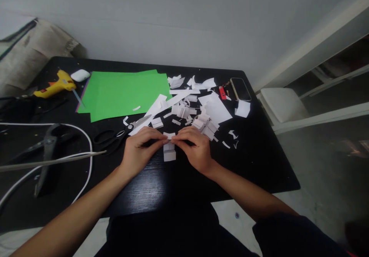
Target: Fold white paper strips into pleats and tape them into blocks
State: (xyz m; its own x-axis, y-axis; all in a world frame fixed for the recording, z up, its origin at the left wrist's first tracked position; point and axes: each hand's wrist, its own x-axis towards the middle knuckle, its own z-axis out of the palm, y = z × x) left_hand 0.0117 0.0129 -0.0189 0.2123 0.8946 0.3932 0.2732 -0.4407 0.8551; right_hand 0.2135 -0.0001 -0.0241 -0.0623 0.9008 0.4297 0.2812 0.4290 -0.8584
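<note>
Near the front middle of the black table, a small folded strip of white paper lies between my hands, creased into short sections. My left hand pinches its far end from the left, thumb and fingers closed. From the other side my right hand pinches the same end, its fingertips almost meeting the left ones. Just beyond my left hand are black-handled scissors, their blades resting on long white paper strips. Past my right hand sits a pile of folded white paper pieces.
Green sheets lie at the back left beside a yellow glue gun and a white mouse-like object. Pliers and a white cable are on the left. A red lighter and a phone lie at the back right.
</note>
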